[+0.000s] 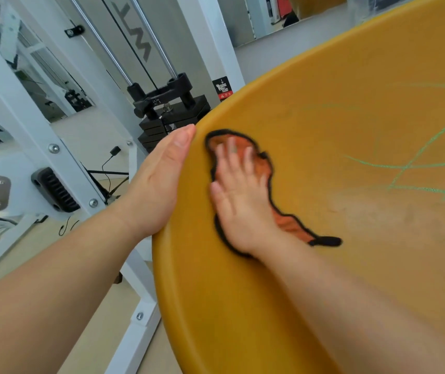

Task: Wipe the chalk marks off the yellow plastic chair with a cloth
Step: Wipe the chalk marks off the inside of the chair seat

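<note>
A smooth, glossy yellow moulded plastic chair [324,117] fills the right side of the head view. Its rounded rim curves from the bottom centre up toward the top right. Thin pale green chalk marks [405,166] cross its surface at the right as straight, intersecting lines, and a dull, hazy patch lies just below them.

A soft orange cloth with a dark black stitched border [263,168] lies crumpled flat on the chair near the rim's left edge. Its long axis runs diagonally from the upper left by the rim down to the lower right, ending in a narrow black tip that points away from the rim.

The right hand [240,201] rests palm down on the cloth, its fingers straight and spread and its fingertips on the cloth's upper end. The left hand [159,179] lies against the outer rim, fingers straight and pressed together. Its thumb is hidden.

Behind the rim stand a white painted metal frame [40,136] and a black stack of flat weight plates [162,122].
</note>
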Demonstrator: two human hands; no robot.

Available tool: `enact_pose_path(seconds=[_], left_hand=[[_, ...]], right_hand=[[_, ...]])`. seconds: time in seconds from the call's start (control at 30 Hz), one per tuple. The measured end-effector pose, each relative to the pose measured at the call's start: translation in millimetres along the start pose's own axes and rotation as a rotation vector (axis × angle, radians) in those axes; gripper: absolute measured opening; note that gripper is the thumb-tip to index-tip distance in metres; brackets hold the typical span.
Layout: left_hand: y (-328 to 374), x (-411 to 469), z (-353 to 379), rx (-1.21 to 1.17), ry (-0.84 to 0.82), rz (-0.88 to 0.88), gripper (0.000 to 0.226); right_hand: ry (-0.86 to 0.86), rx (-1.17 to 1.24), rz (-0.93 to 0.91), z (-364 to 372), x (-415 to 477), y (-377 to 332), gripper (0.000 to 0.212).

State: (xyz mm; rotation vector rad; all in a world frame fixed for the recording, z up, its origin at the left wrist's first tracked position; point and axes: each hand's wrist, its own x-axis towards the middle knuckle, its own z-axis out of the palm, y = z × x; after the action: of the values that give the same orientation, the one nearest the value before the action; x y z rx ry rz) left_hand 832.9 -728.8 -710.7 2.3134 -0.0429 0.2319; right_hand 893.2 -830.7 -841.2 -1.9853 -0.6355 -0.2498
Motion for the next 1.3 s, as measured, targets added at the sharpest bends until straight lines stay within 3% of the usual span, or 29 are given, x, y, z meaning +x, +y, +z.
enact_pose_path(seconds=[0.1, 0.2, 0.27, 0.33, 0.4, 0.43, 0.53, 0.63, 0.7, 0.77, 0.87, 0.97, 1.03, 1.17, 1.23, 1.3], left_hand=[[1.2, 0.0, -0.3, 0.035, 0.022, -0.006, 0.065], [0.9, -0.8, -0.7, 0.046, 0.004, -0.012, 0.066], [1.3, -1.8, -0.7, 0.099, 0.022, -0.020, 0.076], [4.7, -3.9, 2.5, 0.180, 0.043, -0.011, 0.067], [7.9, -5.5, 4.9, 0.199, 0.073, -0.024, 0.058], [7.5, -4.1, 4.5, 0.167, 0.082, -0.043, 0.056], [6.2, -4.1, 3.0, 0.133, 0.083, -0.076, 0.056], [5.4, -5.2, 2.7, 0.310, 0.079, -0.032, 0.058], [6.7, -7.3, 4.7, 0.362, 0.085, -0.035, 0.057], [8.1, -12.0, 6.4, 0.203, 0.093, -0.093, 0.055], [5.3, -29.6, 8.0, -0.017, 0.148, -0.160, 0.053], [0.3, -43.4, 12.7, 0.025, 0.186, -0.106, 0.052], [0.7, -45.7, 15.6, 0.080, 0.197, -0.087, 0.053], [1.0, -45.8, 14.1, 0.248, 0.209, -0.027, 0.056], [-2.1, -44.6, 12.3, 0.284, 0.194, -0.013, 0.058], [-4.8, -42.3, 10.9, 0.302, 0.178, -0.021, 0.060]], right_hand=[[-0.206, 0.133, -0.238, -4.3, -70.0, -34.9, 0.060], [-0.288, 0.037, -0.329, -13.2, -110.4, 3.3, 0.055], [-0.187, -0.215, -0.179, -28.2, -99.5, 60.0, 0.053], [-0.135, -0.412, 0.169, -54.6, -77.5, 110.9, 0.054], [-0.082, -0.423, 0.462, -68.3, -63.5, 125.5, 0.057], [-0.068, -0.390, 0.507, -61.5, -61.5, 115.1, 0.059], [-0.185, -0.203, 0.328, -22.4, -83.5, 38.0, 0.058], [-0.310, -0.013, 0.078, -16.8, -139.1, -24.8, 0.055], [-0.410, -0.009, -0.025, -33.1, -166.5, -18.6, 0.052], [-0.416, -0.185, -0.043, -48.7, -172.7, 25.1, 0.051], [-0.322, -0.470, 0.333, -81.9, -148.4, 101.4, 0.053], [-0.223, -0.506, 0.609, -82.4, -128.6, 108.0, 0.059], [-0.253, -0.439, 0.536, -52.8, -129.6, 67.2, 0.061], [-0.368, -0.038, 0.225, -16.3, -149.2, -44.8, 0.058], [-0.379, 0.063, 0.113, -20.7, -156.0, -53.5, 0.054], [-0.354, -0.080, 0.064, -28.4, -157.4, -12.1, 0.052]])
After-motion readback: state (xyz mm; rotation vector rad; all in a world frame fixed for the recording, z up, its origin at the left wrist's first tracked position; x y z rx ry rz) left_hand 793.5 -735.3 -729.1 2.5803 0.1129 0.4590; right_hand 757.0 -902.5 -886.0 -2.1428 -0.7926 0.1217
